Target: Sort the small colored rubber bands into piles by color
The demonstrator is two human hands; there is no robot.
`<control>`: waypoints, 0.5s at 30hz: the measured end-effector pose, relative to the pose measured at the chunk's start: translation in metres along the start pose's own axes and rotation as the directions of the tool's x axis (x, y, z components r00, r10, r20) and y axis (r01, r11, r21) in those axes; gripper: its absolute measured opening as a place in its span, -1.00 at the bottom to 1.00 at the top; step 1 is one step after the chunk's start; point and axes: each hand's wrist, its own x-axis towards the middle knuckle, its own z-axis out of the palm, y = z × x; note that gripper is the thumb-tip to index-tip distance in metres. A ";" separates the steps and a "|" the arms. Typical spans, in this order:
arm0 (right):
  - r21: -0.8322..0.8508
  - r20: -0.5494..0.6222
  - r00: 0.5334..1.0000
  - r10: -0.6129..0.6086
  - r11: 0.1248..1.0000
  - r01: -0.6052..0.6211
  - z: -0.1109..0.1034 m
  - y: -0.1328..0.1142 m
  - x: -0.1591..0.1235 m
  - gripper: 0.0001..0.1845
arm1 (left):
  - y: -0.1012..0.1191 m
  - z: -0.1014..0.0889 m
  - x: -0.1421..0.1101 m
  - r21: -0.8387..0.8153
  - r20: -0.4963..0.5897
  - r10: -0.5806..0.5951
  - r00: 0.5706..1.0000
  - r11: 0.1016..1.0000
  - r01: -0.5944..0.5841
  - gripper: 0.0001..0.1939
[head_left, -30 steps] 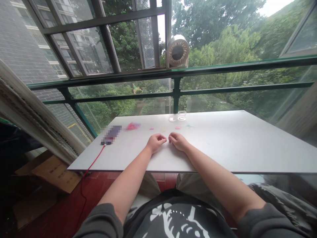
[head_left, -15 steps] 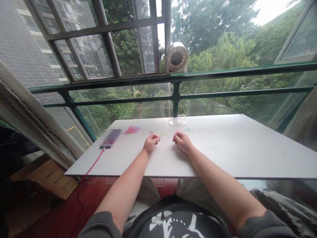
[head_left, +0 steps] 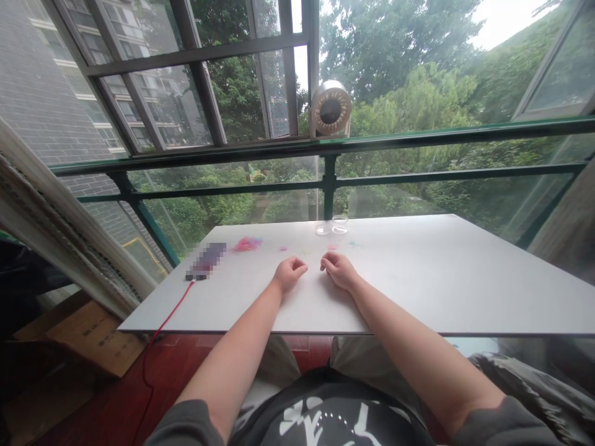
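Observation:
My left hand (head_left: 290,274) hovers at or just over the white table (head_left: 418,279), thumb and fingers pinched together. Whatever may be in that pinch is too small to make out. Facing it across a narrow gap, my right hand (head_left: 340,271) is closed with curled fingers, and their contents are hidden. Just beyond the hands lie a faint yellowish bit (head_left: 305,252), a small pink bit (head_left: 283,249) and a pink clump (head_left: 331,247). Thin teal bits (head_left: 354,243) are to the right. Farther left is a loose pile of pink, red and purple pieces (head_left: 248,244).
Clear round dishes (head_left: 339,227) stand at the table's back edge. A blurred-out phone-like device (head_left: 207,260) with a red cable (head_left: 174,306) lies on the left. A green railing (head_left: 232,188) runs behind the table, and a round fan (head_left: 331,110) is above it.
My left hand has moved slightly right and its fingertips have turned toward my right hand. My right hand has shifted a little left and nearer, showing more of the pink clump.

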 end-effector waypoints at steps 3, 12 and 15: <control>-0.003 0.021 1.000 -0.003 1.000 0.003 0.001 -0.001 -0.001 -0.85 | -0.002 0.003 -0.001 0.070 0.058 0.015 0.998 0.997 -0.019 -0.83; 0.002 0.025 1.000 -0.003 1.000 0.003 0.001 0.003 0.002 -0.87 | -0.006 -0.001 0.002 0.144 0.058 0.064 0.996 0.987 -0.072 -0.83; -0.013 0.074 0.997 -0.011 1.000 0.012 0.001 0.003 0.001 -0.80 | -0.008 -0.001 0.002 0.161 0.067 0.073 0.995 0.984 -0.083 -0.82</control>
